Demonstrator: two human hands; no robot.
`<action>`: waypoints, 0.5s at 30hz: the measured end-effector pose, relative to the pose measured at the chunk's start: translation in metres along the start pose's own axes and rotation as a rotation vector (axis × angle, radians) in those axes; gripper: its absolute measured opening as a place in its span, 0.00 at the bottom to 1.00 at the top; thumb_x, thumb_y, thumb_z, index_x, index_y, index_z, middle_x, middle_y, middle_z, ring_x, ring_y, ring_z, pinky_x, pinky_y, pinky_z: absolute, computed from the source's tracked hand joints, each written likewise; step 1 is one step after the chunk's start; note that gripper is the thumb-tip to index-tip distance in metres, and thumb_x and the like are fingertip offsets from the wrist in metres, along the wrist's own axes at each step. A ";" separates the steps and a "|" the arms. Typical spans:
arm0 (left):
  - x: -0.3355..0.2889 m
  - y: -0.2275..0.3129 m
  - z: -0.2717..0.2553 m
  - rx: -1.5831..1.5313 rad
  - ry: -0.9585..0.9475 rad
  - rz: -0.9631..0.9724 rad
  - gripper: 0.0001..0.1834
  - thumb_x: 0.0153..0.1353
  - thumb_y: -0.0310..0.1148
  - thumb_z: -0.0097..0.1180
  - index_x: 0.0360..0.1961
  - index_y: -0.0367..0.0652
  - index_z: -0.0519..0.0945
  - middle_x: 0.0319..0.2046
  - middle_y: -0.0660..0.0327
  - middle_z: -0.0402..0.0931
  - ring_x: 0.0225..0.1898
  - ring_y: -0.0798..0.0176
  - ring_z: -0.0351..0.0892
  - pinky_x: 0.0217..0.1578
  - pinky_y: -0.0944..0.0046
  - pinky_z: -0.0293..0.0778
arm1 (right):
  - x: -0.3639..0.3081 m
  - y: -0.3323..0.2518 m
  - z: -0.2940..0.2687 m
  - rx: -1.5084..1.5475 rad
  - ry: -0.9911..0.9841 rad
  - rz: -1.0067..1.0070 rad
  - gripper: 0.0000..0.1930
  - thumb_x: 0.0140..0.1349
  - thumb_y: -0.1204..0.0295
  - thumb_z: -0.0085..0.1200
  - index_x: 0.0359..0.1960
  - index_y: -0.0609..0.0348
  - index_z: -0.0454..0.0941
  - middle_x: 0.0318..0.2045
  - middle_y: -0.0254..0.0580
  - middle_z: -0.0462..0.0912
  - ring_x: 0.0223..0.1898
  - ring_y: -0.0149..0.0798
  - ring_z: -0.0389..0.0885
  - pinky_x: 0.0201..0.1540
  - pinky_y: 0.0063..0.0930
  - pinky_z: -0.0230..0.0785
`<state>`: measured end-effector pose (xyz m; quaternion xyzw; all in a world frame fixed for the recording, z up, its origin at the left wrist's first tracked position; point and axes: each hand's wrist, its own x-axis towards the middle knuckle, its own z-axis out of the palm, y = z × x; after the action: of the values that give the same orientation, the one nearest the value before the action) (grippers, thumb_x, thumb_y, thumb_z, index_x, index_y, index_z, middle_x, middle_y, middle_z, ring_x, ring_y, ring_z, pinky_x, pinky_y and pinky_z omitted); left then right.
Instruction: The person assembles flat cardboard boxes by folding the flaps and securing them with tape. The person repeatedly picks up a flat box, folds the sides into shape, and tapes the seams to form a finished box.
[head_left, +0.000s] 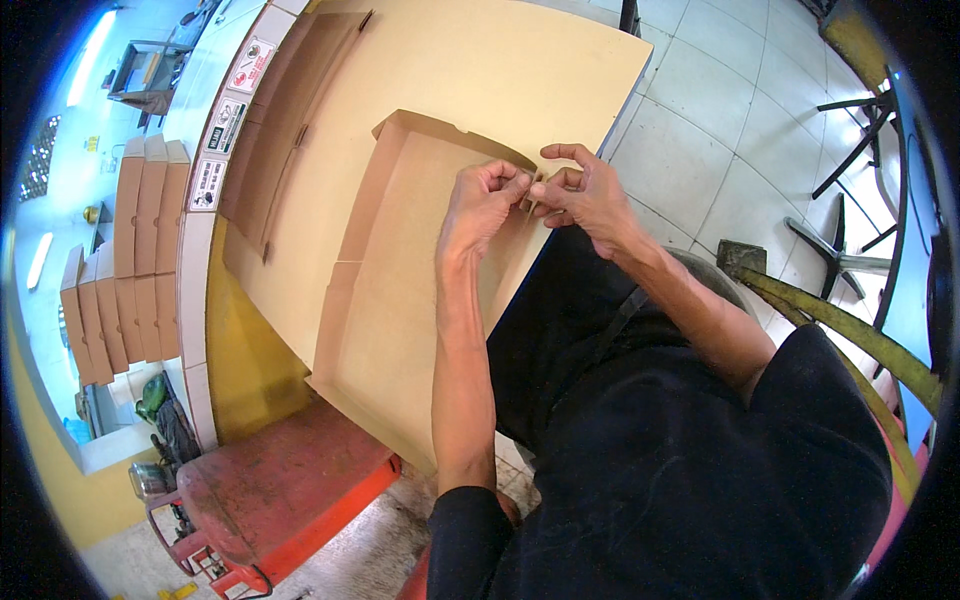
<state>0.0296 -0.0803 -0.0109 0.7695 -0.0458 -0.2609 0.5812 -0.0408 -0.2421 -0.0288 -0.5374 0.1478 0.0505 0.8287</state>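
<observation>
A shallow brown cardboard box (395, 235) lies on the table, with side walls standing along its far and left edges. My left hand (480, 205) is closed at the box's far right corner, thumb and index finger pinching the cardboard there. Across from it, my right hand (590, 200) pinches the same corner between thumb and fingers, its index finger curved out above. The two thumbs nearly meet over a small folded flap. My left forearm hides part of the box's near right side.
Flat cardboard sheets (270, 140) lie on the pale table (500, 60) by the tiled ledge (196, 270). Stacked cardboard boxes (140, 230) stand beyond it. A red machine-like chest (280, 475) sits below left. A chair base (838, 262) stands on the tiled floor at right.
</observation>
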 end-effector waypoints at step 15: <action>-0.073 0.009 0.034 0.510 -0.195 0.379 0.05 0.52 0.29 0.61 0.30 0.41 0.85 0.29 0.49 0.83 0.35 0.43 0.82 0.39 0.50 0.78 | 0.010 -0.007 -0.051 -0.184 0.186 -0.227 0.20 0.71 0.63 0.58 0.58 0.63 0.74 0.43 0.43 0.84 0.40 0.33 0.82 0.40 0.26 0.77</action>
<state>-0.0468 -0.0857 0.0166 0.8395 -0.3074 -0.2006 0.4007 -0.0396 -0.2915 -0.0446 -0.6267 0.1570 -0.0800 0.7591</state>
